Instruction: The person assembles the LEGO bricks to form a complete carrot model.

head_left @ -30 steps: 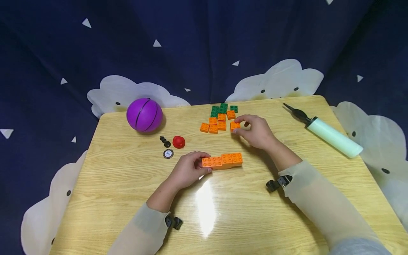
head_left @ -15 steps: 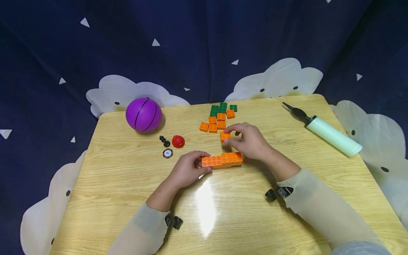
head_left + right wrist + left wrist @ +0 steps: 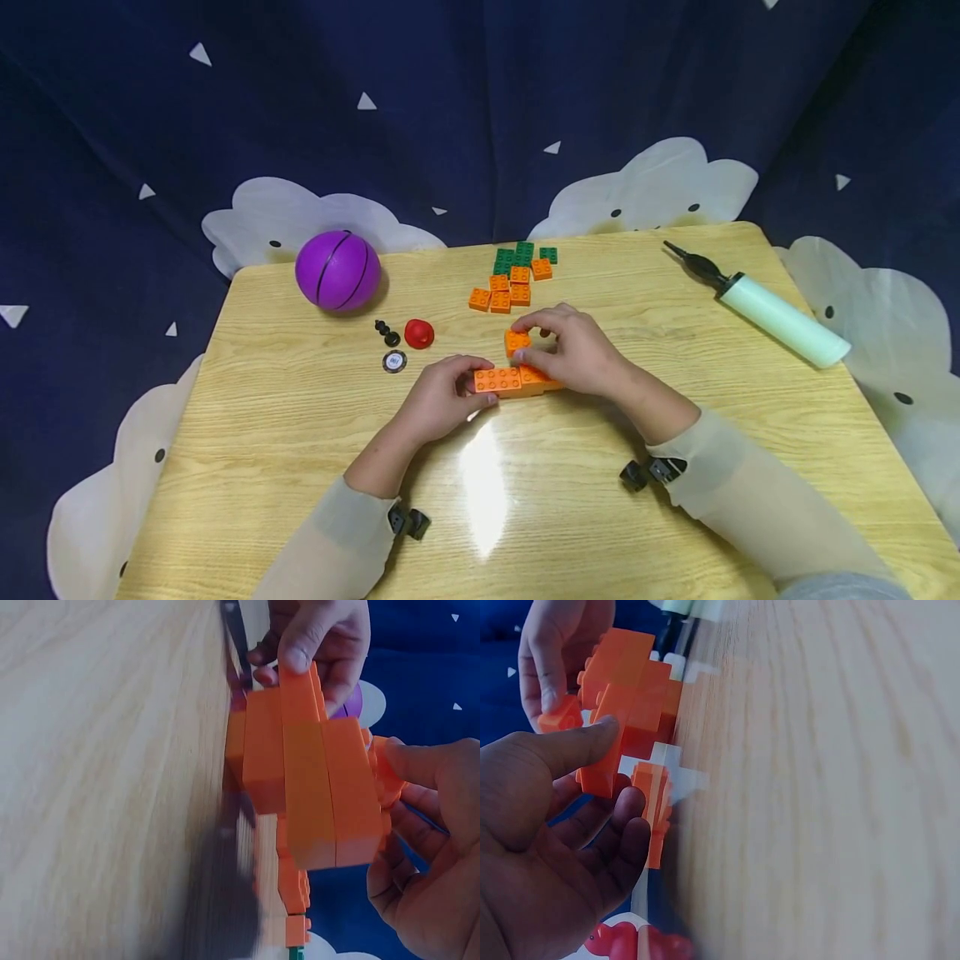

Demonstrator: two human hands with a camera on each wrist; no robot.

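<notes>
My left hand [image 3: 438,400] grips the left end of a joined orange toy-brick build [image 3: 498,381], thumb on the near side. Both wrist views show this build [image 3: 311,787] as stacked layers that step outward, studs on top. My right hand [image 3: 581,350] pinches a small square orange brick [image 3: 517,342] between thumb and fingers, just behind and over the middle of the build. From the left wrist, that small brick [image 3: 561,716] shows close beside the studded top. The right hand hides the build's right end in the head view.
Loose orange bricks [image 3: 500,302] and several green bricks [image 3: 505,261] lie behind the hands. To the left are a red toy hat [image 3: 419,334], a black beaded piece [image 3: 387,334], a poker chip [image 3: 394,361] and a purple ball [image 3: 337,271]. A hand pump [image 3: 783,319] lies far right.
My right hand has carried the small orange brick from beside the loose bricks toward me and leftward, up to the build. The left hand and the build have stayed in place.
</notes>
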